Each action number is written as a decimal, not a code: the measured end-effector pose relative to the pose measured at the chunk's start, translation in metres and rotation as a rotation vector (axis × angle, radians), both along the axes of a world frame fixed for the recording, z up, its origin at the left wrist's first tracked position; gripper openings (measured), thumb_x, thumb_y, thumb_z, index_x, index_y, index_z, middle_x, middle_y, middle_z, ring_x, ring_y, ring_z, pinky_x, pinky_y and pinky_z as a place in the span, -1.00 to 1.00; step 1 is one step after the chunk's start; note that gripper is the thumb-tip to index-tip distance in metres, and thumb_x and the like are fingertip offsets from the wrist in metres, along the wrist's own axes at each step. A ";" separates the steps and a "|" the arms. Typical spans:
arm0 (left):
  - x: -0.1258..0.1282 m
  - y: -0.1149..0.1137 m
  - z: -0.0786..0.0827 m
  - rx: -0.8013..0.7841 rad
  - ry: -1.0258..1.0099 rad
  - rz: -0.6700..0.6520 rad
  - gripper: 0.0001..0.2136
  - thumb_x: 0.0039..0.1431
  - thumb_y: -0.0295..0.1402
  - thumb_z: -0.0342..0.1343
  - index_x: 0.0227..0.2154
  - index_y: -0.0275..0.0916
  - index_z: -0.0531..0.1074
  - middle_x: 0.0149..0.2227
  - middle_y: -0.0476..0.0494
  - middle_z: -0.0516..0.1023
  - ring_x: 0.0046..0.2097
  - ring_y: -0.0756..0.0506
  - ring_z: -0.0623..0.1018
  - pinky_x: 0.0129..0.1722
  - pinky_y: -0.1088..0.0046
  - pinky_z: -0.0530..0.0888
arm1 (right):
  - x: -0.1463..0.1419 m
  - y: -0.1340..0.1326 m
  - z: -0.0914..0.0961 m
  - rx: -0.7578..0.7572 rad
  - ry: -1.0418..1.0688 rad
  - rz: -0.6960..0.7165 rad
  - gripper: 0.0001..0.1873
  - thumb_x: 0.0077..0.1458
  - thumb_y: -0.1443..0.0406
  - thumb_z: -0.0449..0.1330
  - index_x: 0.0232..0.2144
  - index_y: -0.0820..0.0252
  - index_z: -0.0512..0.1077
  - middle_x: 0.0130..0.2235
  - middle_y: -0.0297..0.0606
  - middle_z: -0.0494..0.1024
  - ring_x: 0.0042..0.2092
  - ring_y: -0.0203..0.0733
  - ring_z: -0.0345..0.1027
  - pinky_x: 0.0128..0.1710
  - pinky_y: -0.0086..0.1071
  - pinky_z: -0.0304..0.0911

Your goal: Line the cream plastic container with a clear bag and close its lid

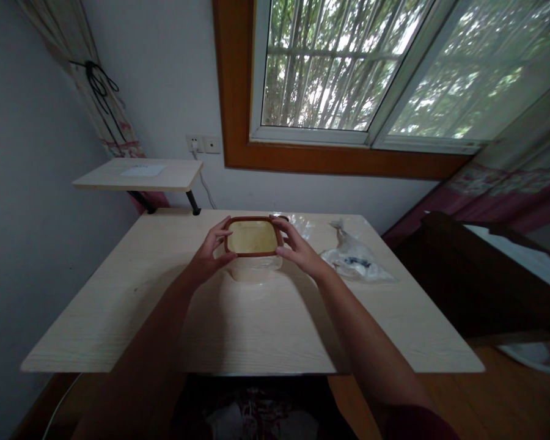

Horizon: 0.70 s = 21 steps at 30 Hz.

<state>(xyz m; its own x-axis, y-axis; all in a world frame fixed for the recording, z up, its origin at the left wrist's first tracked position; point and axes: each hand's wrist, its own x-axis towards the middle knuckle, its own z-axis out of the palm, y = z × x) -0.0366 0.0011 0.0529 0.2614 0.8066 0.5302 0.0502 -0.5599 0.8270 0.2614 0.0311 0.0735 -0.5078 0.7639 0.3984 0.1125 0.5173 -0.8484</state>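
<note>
Sleeve: we are wearing a dark red sleeve (417, 425) on the right forearm, at the bottom edge of the view.

Hands: we are gripping one lid between two hands, our left hand (206, 256) curling around its left edge and our right hand (300, 247) curling around its right edge.

Lid: we are holding a brown-rimmed lid (252, 237) flat and nearly level, with its slightly longer axis running left to right across the view and its pale yellowish face pointing up.

Tub: we are keeping one clear plastic tub (255, 270) directly under the lid, though we cannot tell whether the rim is seated on it.

Tabletop: a pale wood-grain tabletop (256, 330) is carrying the tub, and its grain is running away from us.

Bag: one clear plastic bag (355, 260) is lying just beside our right hand, with something dark showing inside.

Shelf: one small pale shelf (140, 174) is standing beyond the tabletop on two black legs, carrying one white sheet (142, 171).

Wall: one double socket plate (201, 143) is sitting above the shelf, with a white cord (206, 183) hanging down from it.

Window: one wood-framed window (330, 73) is showing bars and leaves beyond.
</note>
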 end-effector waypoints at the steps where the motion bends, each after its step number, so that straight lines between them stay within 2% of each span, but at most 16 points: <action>1: 0.000 0.000 0.001 -0.009 0.010 0.005 -0.53 0.13 -0.15 0.35 0.05 -0.08 0.35 0.47 -0.33 0.02 0.49 -0.34 0.02 0.34 -0.31 0.16 | 0.000 0.000 0.001 0.001 -0.009 -0.003 -0.25 0.13 -0.09 0.32 0.29 -0.24 0.18 0.46 -0.25 0.04 0.43 0.12 -0.03 0.30 0.17 0.15; 13: -0.007 0.005 -0.001 -0.036 0.071 0.005 -0.51 0.11 -0.11 0.36 0.03 -0.11 0.34 0.46 -0.38 0.04 0.47 -0.37 0.06 0.31 -0.31 0.19 | 0.000 0.000 0.002 0.016 -0.016 0.002 -0.25 0.11 -0.05 0.35 0.28 -0.25 0.20 0.45 -0.23 0.07 0.43 0.12 -0.01 0.27 0.15 0.18; 18: -0.003 0.006 0.003 -0.016 0.060 0.009 -0.50 0.09 -0.04 0.35 -0.01 -0.13 0.34 0.48 -0.39 -0.05 0.48 -0.38 0.02 0.32 -0.30 0.17 | 0.000 0.000 0.004 0.023 -0.024 0.002 -0.23 0.09 -0.08 0.36 0.28 -0.23 0.20 0.46 -0.20 0.04 0.43 0.14 -0.01 0.27 0.17 0.18; 21: 0.000 0.007 0.004 0.015 0.036 -0.014 -0.51 0.10 -0.03 0.34 -0.03 -0.13 0.32 0.47 -0.41 -0.01 0.48 -0.35 0.04 0.33 -0.28 0.16 | 0.000 0.000 0.003 0.034 -0.018 0.008 -0.24 0.09 -0.08 0.36 0.26 -0.22 0.21 0.46 -0.20 0.05 0.43 0.12 -0.01 0.28 0.16 0.17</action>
